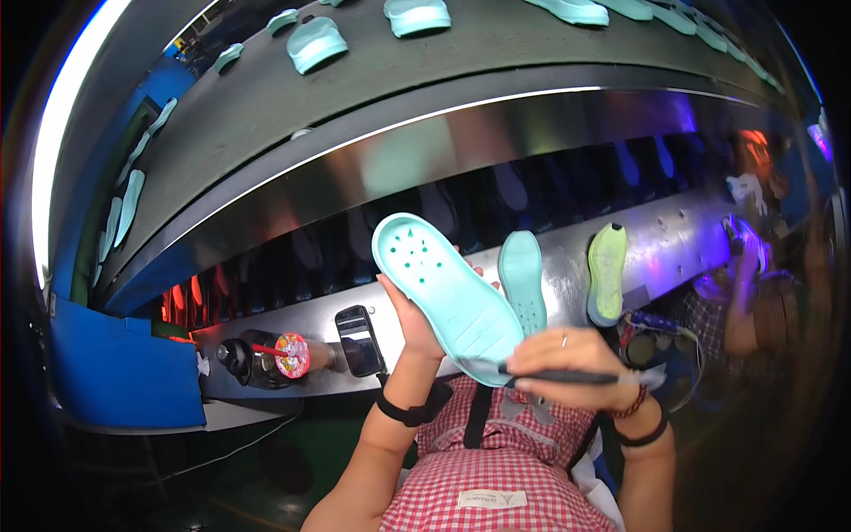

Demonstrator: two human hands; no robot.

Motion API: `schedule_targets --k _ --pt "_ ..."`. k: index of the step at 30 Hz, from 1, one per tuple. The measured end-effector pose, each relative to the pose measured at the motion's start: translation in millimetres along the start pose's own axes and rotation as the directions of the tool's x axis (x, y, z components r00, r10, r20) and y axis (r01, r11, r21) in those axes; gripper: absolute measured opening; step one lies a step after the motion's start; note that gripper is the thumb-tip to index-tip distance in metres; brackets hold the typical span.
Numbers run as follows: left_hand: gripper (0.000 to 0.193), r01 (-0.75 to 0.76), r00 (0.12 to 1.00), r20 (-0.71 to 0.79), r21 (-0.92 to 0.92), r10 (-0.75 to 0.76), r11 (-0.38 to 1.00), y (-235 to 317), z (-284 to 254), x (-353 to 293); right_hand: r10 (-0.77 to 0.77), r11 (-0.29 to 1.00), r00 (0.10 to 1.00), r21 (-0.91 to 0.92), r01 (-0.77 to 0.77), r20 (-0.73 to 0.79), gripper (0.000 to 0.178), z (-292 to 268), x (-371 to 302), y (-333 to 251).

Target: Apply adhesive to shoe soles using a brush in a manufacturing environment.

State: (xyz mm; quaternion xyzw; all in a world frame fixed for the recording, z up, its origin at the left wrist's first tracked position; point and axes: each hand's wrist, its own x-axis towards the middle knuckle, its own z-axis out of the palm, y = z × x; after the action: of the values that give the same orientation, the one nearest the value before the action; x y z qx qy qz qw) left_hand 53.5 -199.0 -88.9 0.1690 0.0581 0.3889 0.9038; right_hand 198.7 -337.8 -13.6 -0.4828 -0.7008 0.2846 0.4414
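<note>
My left hand (417, 321) holds a mint-green shoe sole (434, 279) from its left side and beneath, with the fingers partly hidden behind it. The sole is tilted above the bench; its far end has small holes, and its near end has ridges. My right hand (572, 362) is closed around a black-handled tool (567, 377) that looks like a brush. Its pale, blurred end meets the sole's near edge. Another mint-green sole (521, 266) lies on the metal bench just behind, and a yellow-green sole (607, 275) rests to its right.
A conveyor belt (372, 93) carrying several mint soles runs across the back. Below it is a dark rack (443, 208) of soles. The metal bench (654, 239) holds a phone (358, 340), a lidded cup (291, 355) and a dark bottle (238, 359). Another person's arm (743, 315) is at right.
</note>
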Motion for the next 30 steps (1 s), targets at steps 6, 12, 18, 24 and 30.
schedule_targets --k 6,12,18,24,30 --pt "0.092 0.066 0.996 0.067 -0.126 -0.058 0.990 -10 30 -3 -0.062 0.998 0.971 0.018 0.068 -0.230 0.019 9 22 3" --pt "0.085 -0.071 0.997 0.031 0.022 0.070 0.997 -3 31 6 0.027 0.988 0.967 0.153 0.012 -0.253 0.021 3 8 3" --pt "0.078 -0.148 0.984 0.105 0.030 0.144 0.989 0 32 8 0.027 0.972 0.988 0.235 0.009 -0.151 0.021 -6 -12 1" --pt "0.077 -0.126 0.971 0.212 0.075 0.107 0.989 6 35 9 0.024 0.972 0.997 0.234 -0.006 -0.076 0.023 3 -22 1" --pt "0.071 -0.038 0.999 -0.017 0.278 0.045 0.960 6 55 -3 0.330 0.636 0.926 0.768 -0.074 -0.184 0.020 16 -26 19"
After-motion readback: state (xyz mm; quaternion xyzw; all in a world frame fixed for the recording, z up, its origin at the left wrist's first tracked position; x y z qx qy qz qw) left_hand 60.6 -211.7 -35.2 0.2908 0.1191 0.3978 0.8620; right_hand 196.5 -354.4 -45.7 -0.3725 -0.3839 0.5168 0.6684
